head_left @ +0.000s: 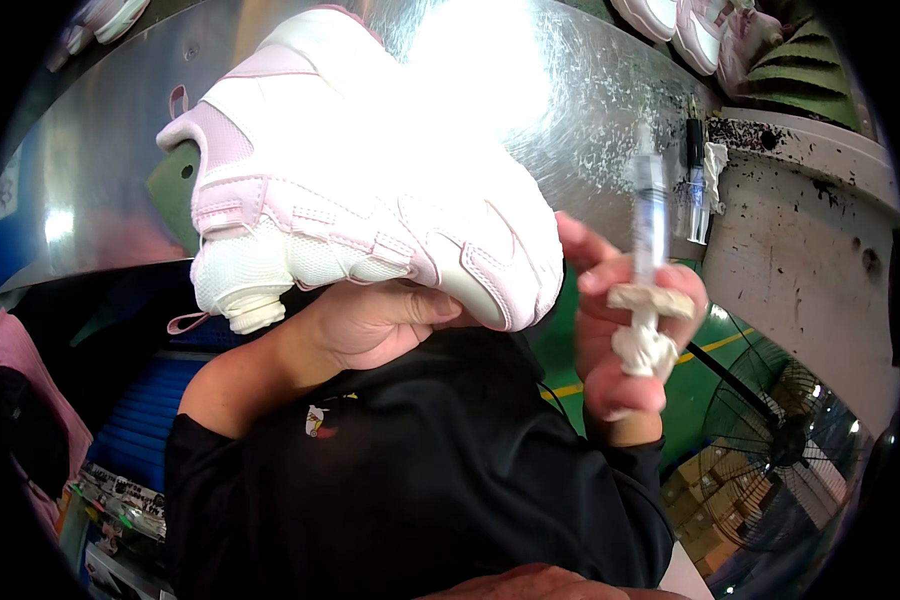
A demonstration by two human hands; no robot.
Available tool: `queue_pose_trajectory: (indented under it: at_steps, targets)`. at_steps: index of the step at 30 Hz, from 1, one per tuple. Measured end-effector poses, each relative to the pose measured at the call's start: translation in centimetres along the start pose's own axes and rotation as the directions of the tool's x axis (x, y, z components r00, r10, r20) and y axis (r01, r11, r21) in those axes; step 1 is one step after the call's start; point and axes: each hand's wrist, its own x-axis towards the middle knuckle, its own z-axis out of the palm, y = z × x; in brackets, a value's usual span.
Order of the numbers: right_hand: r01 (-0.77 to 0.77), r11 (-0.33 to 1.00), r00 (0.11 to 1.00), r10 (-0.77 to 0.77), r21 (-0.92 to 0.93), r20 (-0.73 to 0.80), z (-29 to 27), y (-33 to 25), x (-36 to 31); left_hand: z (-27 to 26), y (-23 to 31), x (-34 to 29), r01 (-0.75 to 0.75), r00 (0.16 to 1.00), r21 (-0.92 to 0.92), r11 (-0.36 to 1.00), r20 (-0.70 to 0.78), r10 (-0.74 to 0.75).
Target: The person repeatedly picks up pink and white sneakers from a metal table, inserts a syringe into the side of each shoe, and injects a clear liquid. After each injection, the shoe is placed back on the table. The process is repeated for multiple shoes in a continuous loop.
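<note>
A white and pale pink sneaker (pixel 350 190) fills the middle of the view, its toe pointing right and a green insert (pixel 175 195) showing at its collar. My left hand (pixel 380 320) grips it from below, thumb along the near side. To the right of the toe, my right hand (pixel 635 330) is closed round a clear syringe (pixel 651 215) held upright, tip away from me. White wrapping covers the syringe's flange and plunger end, with my thumb at the plunger. The syringe tip is apart from the sneaker.
Beneath the sneaker lies a scratched, shiny metal tabletop (pixel 580 130). A black pen (pixel 694 140) and another clear syringe (pixel 699 205) lie near its right edge, beside a worn pale ledge (pixel 810 230). More pink sneakers (pixel 698 35) stand at the upper right. A black fan (pixel 785 440) is at lower right.
</note>
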Motion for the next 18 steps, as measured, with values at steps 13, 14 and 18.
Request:
queue_pose_trajectory:
  at_steps: [13, 14, 18]
  targets:
    - [-0.162, 0.919, 0.962, 0.066, -0.359, -0.266, -4.7, 3.7, 0.7, 1.6, 7.3, -9.9, -0.223, 0.828, 0.249, 0.943, -0.461, 0.318]
    - [-0.118, 0.920, 0.968, 0.022, -0.373, -0.251, -4.9, 4.4, 1.4, 1.5, 8.2, -9.7, -0.231, 0.840, 0.304, 0.924, -0.417, 0.347]
    - [0.005, 0.766, 0.983, -0.120, -0.643, -0.135, -5.5, 5.2, 2.8, 0.9, 13.0, -4.2, -0.206, 0.841, 0.511, 0.835, -0.345, 0.418]
